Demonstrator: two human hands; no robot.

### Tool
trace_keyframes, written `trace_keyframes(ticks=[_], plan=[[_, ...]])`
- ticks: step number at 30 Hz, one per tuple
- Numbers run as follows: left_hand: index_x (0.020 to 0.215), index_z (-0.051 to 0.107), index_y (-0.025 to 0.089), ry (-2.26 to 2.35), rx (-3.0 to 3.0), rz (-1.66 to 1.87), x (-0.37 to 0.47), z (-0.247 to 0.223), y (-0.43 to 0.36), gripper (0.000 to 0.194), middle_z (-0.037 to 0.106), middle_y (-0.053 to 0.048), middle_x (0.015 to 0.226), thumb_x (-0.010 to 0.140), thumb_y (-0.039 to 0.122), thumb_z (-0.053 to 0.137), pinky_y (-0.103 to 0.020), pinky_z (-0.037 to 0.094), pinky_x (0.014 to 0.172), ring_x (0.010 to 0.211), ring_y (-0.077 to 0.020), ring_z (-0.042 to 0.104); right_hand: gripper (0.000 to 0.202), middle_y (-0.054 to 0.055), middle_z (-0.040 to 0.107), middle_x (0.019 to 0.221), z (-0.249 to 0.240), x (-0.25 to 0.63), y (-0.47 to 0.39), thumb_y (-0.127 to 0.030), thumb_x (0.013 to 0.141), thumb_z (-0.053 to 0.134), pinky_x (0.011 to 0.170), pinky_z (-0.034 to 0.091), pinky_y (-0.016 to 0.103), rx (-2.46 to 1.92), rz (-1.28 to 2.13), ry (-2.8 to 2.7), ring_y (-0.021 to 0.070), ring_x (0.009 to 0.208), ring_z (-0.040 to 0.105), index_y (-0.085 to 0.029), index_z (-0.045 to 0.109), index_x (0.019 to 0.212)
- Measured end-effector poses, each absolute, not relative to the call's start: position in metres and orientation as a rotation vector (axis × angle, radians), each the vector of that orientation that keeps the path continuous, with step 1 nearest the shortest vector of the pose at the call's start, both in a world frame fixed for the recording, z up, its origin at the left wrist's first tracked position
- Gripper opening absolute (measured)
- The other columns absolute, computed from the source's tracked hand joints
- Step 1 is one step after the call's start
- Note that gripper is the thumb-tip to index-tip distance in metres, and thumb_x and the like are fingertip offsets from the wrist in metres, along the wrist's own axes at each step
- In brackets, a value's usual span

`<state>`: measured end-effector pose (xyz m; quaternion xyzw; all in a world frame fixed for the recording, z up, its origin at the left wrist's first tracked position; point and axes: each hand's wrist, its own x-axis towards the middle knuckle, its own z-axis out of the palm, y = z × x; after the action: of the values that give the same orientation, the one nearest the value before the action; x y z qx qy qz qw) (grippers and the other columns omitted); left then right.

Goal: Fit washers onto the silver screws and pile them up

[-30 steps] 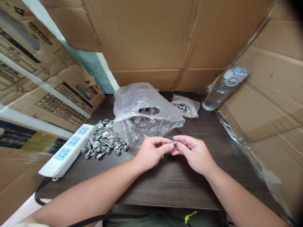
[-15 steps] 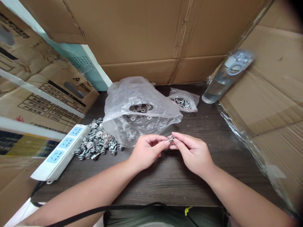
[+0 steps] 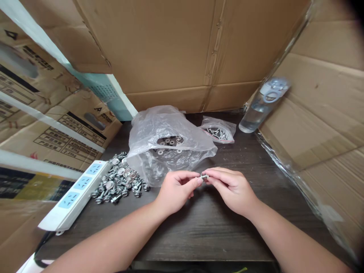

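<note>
A small silvery bolt is pinched between my two hands above the dark table. My left hand grips one end between thumb and forefinger. The fingertips of my right hand close on its other end. Just behind the hands lies a translucent plastic bag, with flat washers showing through its opening. To the left is a pile of bolts with washers on them. A small zip bag of screws rests behind my right hand.
A white power strip lies left of the bolt pile. At the back right, a clear water bottle stands against the cardboard. Cardboard walls enclose the dark table at the back and sides.
The camera view has tilted up, so the table and its objects appear lower. Both hands still hold the bolt, and the fingers of my right hand have shifted slightly around it.
</note>
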<state>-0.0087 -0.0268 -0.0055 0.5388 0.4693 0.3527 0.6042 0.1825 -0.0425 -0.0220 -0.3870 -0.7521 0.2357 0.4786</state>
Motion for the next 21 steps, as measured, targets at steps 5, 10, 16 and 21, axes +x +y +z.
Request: trace_keyframes(ticks=[5,10,16,21], plan=[[0.09,0.079,0.015,1.093,1.352,0.858,-0.0098,-0.0072,-0.0274,0.023,0.068,-0.003,0.065,0.076,0.032,0.073,-0.012,0.043,0.046,0.047,-0.003,0.049,0.022,0.006,0.071,0.096,-0.0173,0.1845,-0.04,-0.011,0.093,0.056,0.073,0.057,0.022,-0.876,0.5,-1.899,0.0113,0.083,0.068,-0.016,0.07,0.109],[0.087,0.08,0.016,1.055,1.567,0.938,-0.0103,-0.0095,-0.0262,0.018,0.065,-0.003,0.067,0.079,0.03,0.07,-0.014,0.046,0.048,0.05,-0.0052,0.054,0.023,0.007,0.069,0.086,-0.0154,0.1846,-0.041,-0.018,0.096,0.051,0.069,0.057,0.026,-0.928,0.645,-1.913,0.0129,0.075,0.066,-0.016,0.07,0.108],[0.087,0.079,0.015,1.046,1.637,0.988,-0.0112,-0.0132,-0.026,0.019,0.064,-0.003,0.066,0.081,0.029,0.069,-0.016,0.047,0.048,0.05,-0.006,0.055,0.026,0.005,0.065,0.079,-0.0158,0.1815,-0.0457,-0.029,0.097,0.05,0.064,0.059,0.024,-1.029,1.02,-1.691,0.0106,0.062,0.067,-0.014,0.069,0.106],[0.088,0.079,0.015,1.055,1.681,1.004,-0.0114,-0.0123,-0.0272,0.019,0.063,-0.003,0.065,0.083,0.029,0.067,-0.015,0.047,0.049,0.052,-0.0062,0.057,0.025,0.004,0.063,0.087,-0.0116,0.1831,-0.0474,-0.028,0.095,0.055,0.069,0.061,0.024,-0.989,1.159,-1.654,0.0101,0.068,0.069,-0.016,0.069,0.111]])
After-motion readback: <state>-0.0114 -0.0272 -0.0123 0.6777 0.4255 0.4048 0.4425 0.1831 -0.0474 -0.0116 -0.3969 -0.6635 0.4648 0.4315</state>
